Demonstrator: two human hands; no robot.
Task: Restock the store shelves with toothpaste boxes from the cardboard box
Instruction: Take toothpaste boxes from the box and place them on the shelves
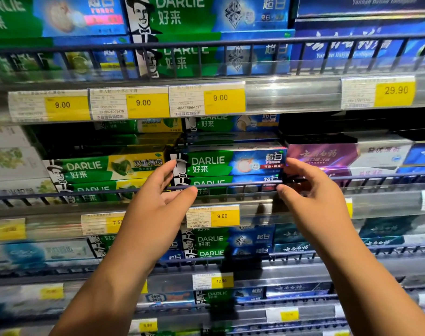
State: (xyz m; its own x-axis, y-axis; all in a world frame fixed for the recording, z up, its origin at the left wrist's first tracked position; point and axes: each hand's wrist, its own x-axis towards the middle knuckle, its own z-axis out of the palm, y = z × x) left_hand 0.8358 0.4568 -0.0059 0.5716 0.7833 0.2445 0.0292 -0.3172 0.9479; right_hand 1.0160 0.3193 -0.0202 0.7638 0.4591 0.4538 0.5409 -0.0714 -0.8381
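Store shelves [291, 93] of toothpaste fill the view, each tier with a wire rail; the cardboard box is not in view. Nearest are two bare forearms reaching up. The left hand [158, 197] curls its fingers round the left end of one green-and-blue toothpaste box [227, 163], thumb low by the rail [85, 193]. The right hand [311, 190] pinches the right end the same way. The box is level, just above the rail and on top of one matching box [231, 181]. Step looks like placing, nearly done. Next move probably needs a push back flush with the stack, then both hands letting go. Just left are two green-and-yellow boxes [105, 168] stacked, just right one purple box [323, 154]. Below is one 9.00 price tag [212, 216]. Farther up, the strip carries four tags, three 9.00 and one 29.90 [378, 92].
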